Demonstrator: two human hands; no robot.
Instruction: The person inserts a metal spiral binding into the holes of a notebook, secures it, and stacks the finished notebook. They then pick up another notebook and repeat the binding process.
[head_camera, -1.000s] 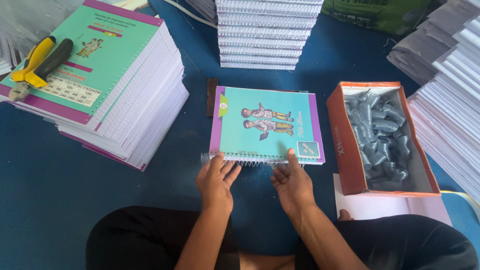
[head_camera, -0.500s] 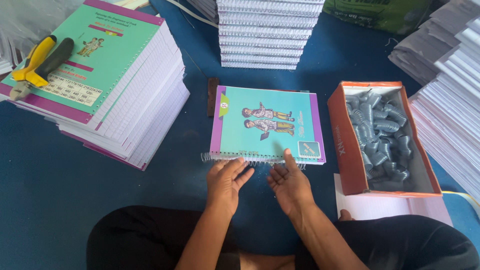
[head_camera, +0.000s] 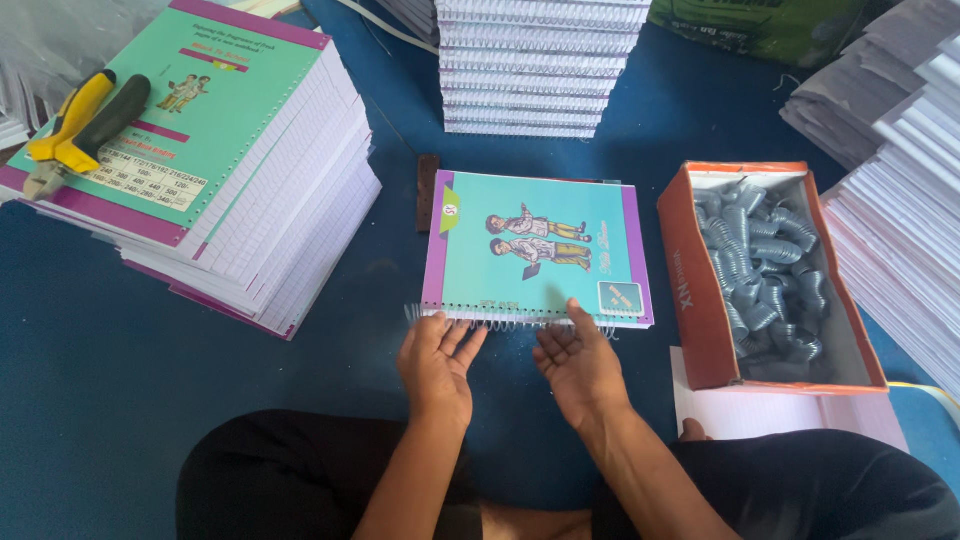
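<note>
A teal notebook (head_camera: 535, 245) with a purple border lies flat on the blue floor in front of me. A silver wire spiral (head_camera: 500, 320) runs along its near edge, sticking out past the left corner. My left hand (head_camera: 436, 365) rests palm down with its fingertips on the left end of the spiral. My right hand (head_camera: 577, 362) is spread flat, fingers touching the spiral and the cover's near edge. Neither hand grips anything.
A tall stack of unbound notebooks (head_camera: 200, 170) stands at the left, with yellow-handled pliers (head_camera: 75, 125) on top. A pile of bound notebooks (head_camera: 535, 65) sits at the back. An orange box (head_camera: 690, 290) of silver spirals is at the right, beside white paper stacks (head_camera: 900, 230).
Both hands have shifted slightly along the spiral at the notebook's near edge, the left one moving right. The notebook has not moved.
</note>
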